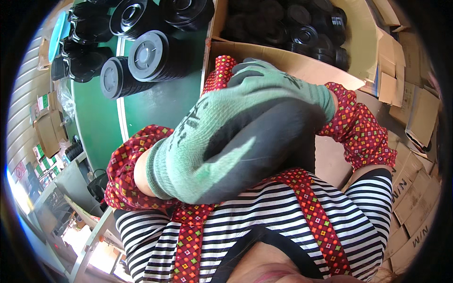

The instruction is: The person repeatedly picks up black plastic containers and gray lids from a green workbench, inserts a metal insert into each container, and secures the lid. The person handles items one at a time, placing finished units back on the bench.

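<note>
Two hands in pale-green knit gloves with black coating [257, 155] overlap before a seated worker's chest, the left hand [203, 137] nearer the camera and reaching up and to the right, the right hand [288, 87] behind it and reaching left. Black-coated surfaces hide most fingers; whether either hand is closed, or grips anything, cannot be told.

Nearest to the hands, two stacks of black discs topped with round grey plates stand at upper left: one larger stack [148, 55] and one smaller stack [113, 78], side by side on a green tabletop [94, 111] crossed by one white line. Both grey faces point up toward the camera; each stack's long axis runs from its face down toward the table, slanting toward the lower right in the view. Beyond them stand two black ring-topped stacks [132, 15], with glossy black rounded pieces [89, 63] to their left, too bunched to count.

Just past the right hand, one tan cardboard box [302, 66] holds a heap of black round parts [302, 34], more than a dozen. Two red patterned sleeve covers [361, 129] and two matching apron straps [188, 240] show against one black-and-white striped shirt [236, 212]. Cardboard sheets [408, 188] line the right.
</note>
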Demonstrator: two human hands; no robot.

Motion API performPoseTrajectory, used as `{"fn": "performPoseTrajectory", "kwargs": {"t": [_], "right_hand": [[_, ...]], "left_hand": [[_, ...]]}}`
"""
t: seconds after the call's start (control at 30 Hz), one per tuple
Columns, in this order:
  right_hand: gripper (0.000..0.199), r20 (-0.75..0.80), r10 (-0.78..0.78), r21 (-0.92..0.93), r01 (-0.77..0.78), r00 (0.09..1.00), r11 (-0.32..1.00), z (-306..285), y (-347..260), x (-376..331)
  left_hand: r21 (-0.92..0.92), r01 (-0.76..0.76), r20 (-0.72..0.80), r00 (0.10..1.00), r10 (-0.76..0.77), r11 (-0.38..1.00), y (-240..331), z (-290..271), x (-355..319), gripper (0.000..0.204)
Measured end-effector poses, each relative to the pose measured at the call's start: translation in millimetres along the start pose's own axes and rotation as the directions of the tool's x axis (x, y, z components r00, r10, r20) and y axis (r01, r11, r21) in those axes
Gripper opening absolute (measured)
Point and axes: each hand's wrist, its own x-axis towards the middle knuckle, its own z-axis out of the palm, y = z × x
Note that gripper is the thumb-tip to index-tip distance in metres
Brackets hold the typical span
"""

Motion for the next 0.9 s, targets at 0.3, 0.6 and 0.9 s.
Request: {"fn": "performPoseTrajectory", "kwargs": {"t": [0.3,0.6,0.9], "right_hand": [[0.041,-0.057,-0.067,-0.096,0.061,0.996,0.994,-2.4,-0.8,6.0],[0.058,-0.152,0.132,-0.199,-0.162,0.979,0.966,14.5,-25.8,3.2],[0.055,-0.101,0.486,-0.491,-0.468,0.868,0.735,-7.9,-57.8,18.3]], "left_hand": [[0.178,-0.109,0.305,0.951,0.05,0.978,-5.2,18.6,22.2,0.045],[0.074,-0.374,0.5,0.816,0.29,0.924,-22.1,21.0,3.2,0.026],[-0.456,-0.376,0.23,0.825,0.516,0.806,-79.2,-22.7,-4.0,0.042]]}}
